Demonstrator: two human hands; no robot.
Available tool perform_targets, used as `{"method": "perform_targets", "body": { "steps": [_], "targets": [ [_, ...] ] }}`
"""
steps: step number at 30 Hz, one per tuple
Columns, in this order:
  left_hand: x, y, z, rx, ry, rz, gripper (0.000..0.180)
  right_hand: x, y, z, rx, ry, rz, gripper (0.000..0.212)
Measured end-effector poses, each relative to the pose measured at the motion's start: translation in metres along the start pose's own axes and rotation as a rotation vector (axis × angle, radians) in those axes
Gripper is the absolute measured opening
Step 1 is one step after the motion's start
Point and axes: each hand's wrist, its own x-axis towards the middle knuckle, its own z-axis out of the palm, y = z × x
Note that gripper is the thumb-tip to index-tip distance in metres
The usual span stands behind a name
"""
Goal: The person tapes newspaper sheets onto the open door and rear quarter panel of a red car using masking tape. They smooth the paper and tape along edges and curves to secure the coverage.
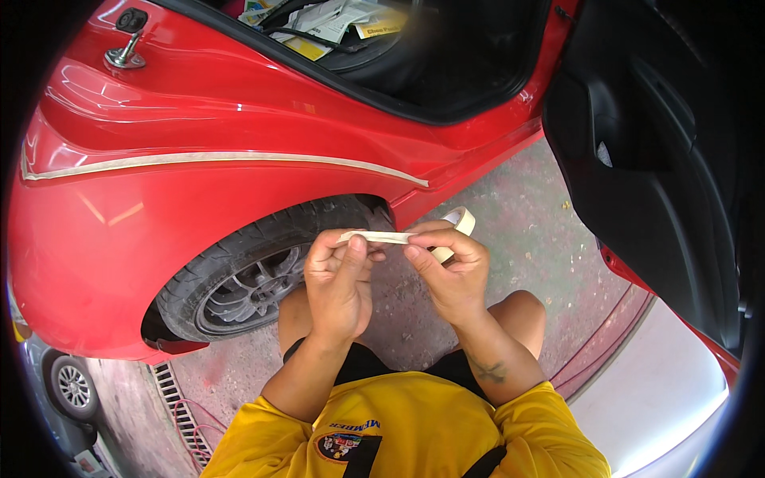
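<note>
Between my two hands stretches a short strip of cream masking tape [382,237], held level in front of the wheel. My left hand [341,283] pinches its left end between thumb and fingers. My right hand [453,271] pinches the other end. A roll of masking tape [464,223] shows behind the fingers of my right hand, partly hidden by them; how it is held I cannot tell. On the red car's rear panel [263,127], a long line of masking tape [239,157] runs along the crease above the wheel arch, ending near the door sill.
The car's wheel [255,291] is just left of my knees. An open black-lined door [653,159] hangs at the right. Papers [335,24] lie inside the car. A floor drain grate [171,398] and red hoses [598,350] are on the concrete. Another car's wheel [73,386] stands at the lower left.
</note>
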Motion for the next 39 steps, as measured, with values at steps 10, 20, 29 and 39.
{"method": "perform_targets", "body": {
  "steps": [10,20,29,39],
  "targets": [
    [-0.001,-0.007,0.003,-0.016,0.001,-0.023,0.01,0.003,0.0,0.003,0.151,0.072,0.129,0.015],
    [-0.003,-0.01,0.004,-0.108,0.03,-0.13,0.009,0.0,0.0,0.003,0.268,0.141,0.233,0.069],
    [0.0,-0.046,-0.016,-0.1,0.229,-0.347,0.007,-0.018,0.036,-0.011,0.526,0.328,0.434,0.055],
    [0.007,-0.12,-0.018,0.043,0.436,-0.556,0.025,-0.033,0.1,-0.041,0.414,0.298,0.584,0.034]
  ]
}}
